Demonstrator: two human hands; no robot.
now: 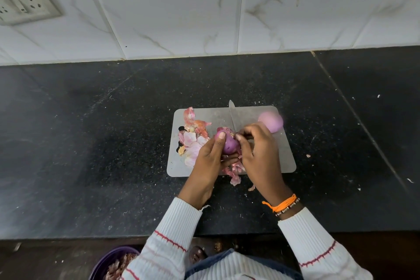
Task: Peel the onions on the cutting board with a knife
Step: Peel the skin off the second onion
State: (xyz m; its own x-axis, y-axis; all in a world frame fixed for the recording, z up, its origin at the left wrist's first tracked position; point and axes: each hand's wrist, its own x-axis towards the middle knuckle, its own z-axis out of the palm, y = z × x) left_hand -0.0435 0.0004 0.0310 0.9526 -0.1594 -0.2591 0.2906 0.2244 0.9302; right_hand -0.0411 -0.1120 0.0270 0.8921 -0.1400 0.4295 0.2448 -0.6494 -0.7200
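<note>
Purple onion [228,143], partly skinned, held above the cutting board [281,157] in the curled left hand [210,157]; right hand [258,150] grips the knife [233,116] against its top. One peeled onion [271,121] lies at the board's far right corner; loose skins [193,141] heap on the left. Judged about half done.

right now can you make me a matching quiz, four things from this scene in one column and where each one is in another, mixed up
Things:
1. peeled onion
2. onion being peeled
3. pile of skins
4. knife

Places:
A. left part of the cutting board
B. held in the left hand
C. far right corner of the board
D. held in the right hand, blade pointing away

Pairs: 1-C, 2-B, 3-A, 4-D
</note>
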